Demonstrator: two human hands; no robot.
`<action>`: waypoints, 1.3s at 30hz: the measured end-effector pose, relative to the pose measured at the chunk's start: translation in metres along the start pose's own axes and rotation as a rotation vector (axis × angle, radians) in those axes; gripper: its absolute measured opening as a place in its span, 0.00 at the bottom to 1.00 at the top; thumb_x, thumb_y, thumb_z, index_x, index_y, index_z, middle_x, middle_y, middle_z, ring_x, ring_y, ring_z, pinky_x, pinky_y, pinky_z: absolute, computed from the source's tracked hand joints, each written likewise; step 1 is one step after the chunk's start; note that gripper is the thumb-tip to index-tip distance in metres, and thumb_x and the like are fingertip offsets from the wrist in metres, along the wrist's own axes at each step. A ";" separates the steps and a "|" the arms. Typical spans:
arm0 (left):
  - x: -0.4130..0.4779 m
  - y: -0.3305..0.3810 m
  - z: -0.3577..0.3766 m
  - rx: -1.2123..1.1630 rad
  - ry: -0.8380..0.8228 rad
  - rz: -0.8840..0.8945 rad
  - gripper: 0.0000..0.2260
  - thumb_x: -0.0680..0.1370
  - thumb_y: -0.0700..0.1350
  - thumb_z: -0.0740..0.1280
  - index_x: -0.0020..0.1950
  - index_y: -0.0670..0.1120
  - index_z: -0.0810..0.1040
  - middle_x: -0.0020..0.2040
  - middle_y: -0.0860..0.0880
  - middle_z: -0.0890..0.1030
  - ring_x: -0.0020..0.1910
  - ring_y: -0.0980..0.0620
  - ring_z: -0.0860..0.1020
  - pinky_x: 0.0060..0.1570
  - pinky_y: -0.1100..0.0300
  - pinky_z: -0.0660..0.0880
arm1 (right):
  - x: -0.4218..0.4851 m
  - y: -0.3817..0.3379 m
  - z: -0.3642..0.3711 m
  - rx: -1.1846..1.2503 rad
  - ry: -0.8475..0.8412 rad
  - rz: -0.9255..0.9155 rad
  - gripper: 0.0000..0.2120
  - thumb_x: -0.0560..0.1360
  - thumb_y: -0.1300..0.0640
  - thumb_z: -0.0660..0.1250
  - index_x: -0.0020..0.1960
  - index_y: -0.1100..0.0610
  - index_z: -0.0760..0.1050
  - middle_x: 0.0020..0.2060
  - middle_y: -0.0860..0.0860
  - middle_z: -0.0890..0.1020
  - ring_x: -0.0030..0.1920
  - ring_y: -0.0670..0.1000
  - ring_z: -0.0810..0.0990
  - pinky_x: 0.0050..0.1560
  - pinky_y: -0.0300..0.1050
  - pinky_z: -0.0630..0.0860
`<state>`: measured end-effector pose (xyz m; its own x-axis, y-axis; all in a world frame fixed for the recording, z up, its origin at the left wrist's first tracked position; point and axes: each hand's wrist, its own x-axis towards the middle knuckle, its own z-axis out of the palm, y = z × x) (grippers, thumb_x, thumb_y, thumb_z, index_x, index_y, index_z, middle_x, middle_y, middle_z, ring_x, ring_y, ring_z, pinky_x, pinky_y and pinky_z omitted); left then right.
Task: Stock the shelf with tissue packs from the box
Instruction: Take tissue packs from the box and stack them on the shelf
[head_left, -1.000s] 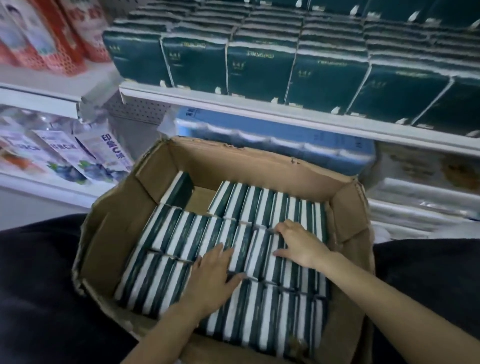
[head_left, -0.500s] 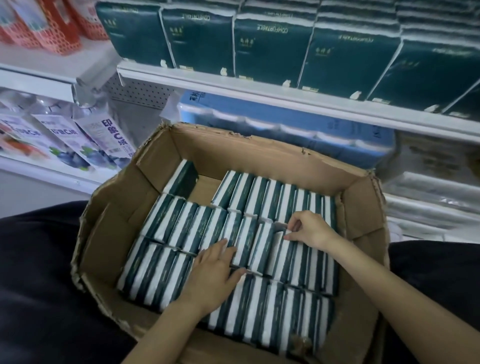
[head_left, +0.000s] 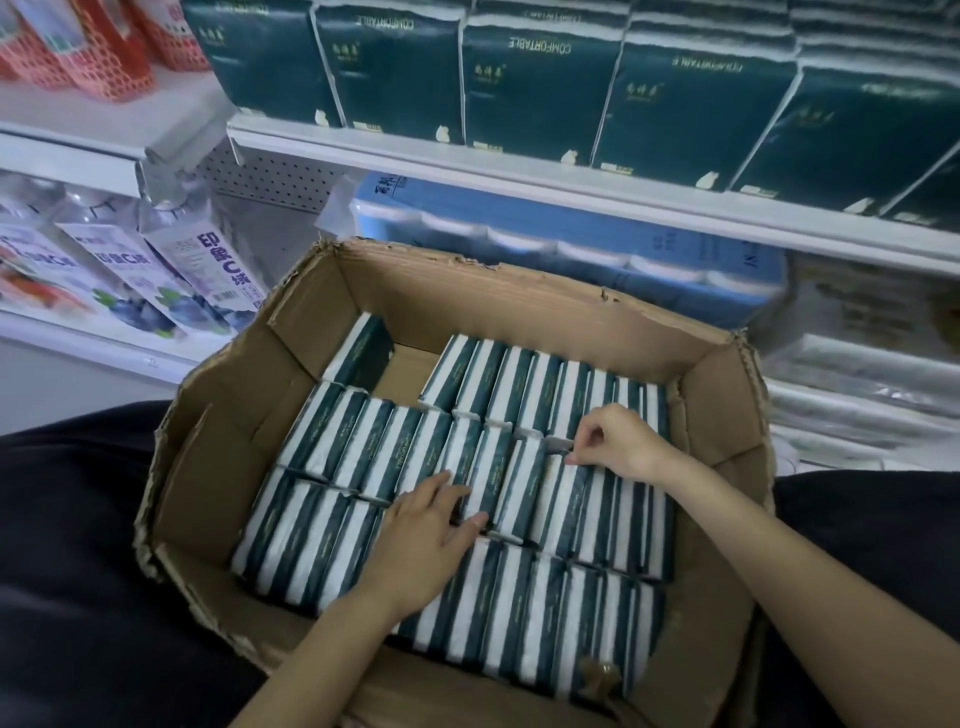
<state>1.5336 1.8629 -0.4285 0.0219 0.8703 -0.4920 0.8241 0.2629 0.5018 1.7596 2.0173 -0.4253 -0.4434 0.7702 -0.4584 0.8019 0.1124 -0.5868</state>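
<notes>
A white shelf (head_left: 571, 179) is seen running across the top, and it is lined edge to edge with large dark green tissue bundles (head_left: 535, 88) standing upright, "COMFORTABLE" printed upside down on their faces. Beneath that shelf, a blue wrapped pack of paper rolls (head_left: 597, 260) is tucked in, just behind the far wall of the box. Off to the left, red-patterned packs (head_left: 98, 47) are stacked on a higher shelf, and white pouches with blueberry pictures (head_left: 156, 280) are leaned below them.

The torn cardboard box (head_left: 218, 467) is held low in the middle, flanked by dark cloth on both sides. It is filled with three rows of green-and-white tissue packs (head_left: 374, 452) set on edge, tight together; a gap of bare cardboard is left in the far row, with one lone pack (head_left: 361, 353) standing at its left.

The left hand (head_left: 421, 540) is laid flat on the middle row, fingers spread and resting on the pack tops, the thumb pressed against one pack's near end; nothing is lifted. The right hand (head_left: 618, 441) is curled at the right end of the same row, thumb and forefinger pinched together on the upper edge of a pack (head_left: 558, 493), which is still seated among its neighbours.
</notes>
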 end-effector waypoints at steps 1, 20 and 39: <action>0.000 0.000 -0.001 -0.044 0.017 -0.006 0.24 0.81 0.61 0.53 0.74 0.53 0.64 0.77 0.55 0.56 0.75 0.50 0.57 0.73 0.54 0.54 | -0.002 -0.002 -0.003 -0.024 -0.004 -0.019 0.11 0.70 0.57 0.75 0.33 0.53 0.75 0.38 0.48 0.77 0.40 0.47 0.77 0.41 0.35 0.71; -0.016 0.056 -0.099 -0.855 0.525 0.435 0.25 0.78 0.64 0.51 0.74 0.59 0.61 0.72 0.63 0.66 0.72 0.63 0.62 0.70 0.65 0.61 | -0.054 -0.149 -0.084 0.601 0.590 -0.155 0.08 0.78 0.59 0.64 0.40 0.58 0.71 0.38 0.53 0.76 0.43 0.51 0.78 0.49 0.49 0.80; 0.097 0.064 -0.421 -0.503 0.824 0.554 0.24 0.79 0.58 0.62 0.73 0.53 0.64 0.70 0.53 0.69 0.64 0.59 0.71 0.64 0.61 0.70 | 0.072 -0.340 -0.241 0.139 0.945 -0.537 0.20 0.68 0.49 0.76 0.55 0.48 0.72 0.43 0.47 0.79 0.41 0.46 0.77 0.40 0.30 0.73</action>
<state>1.3501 2.1399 -0.1448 -0.2209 0.8806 0.4191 0.4889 -0.2718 0.8289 1.5515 2.1862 -0.0979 -0.1882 0.8192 0.5417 0.5172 0.5516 -0.6544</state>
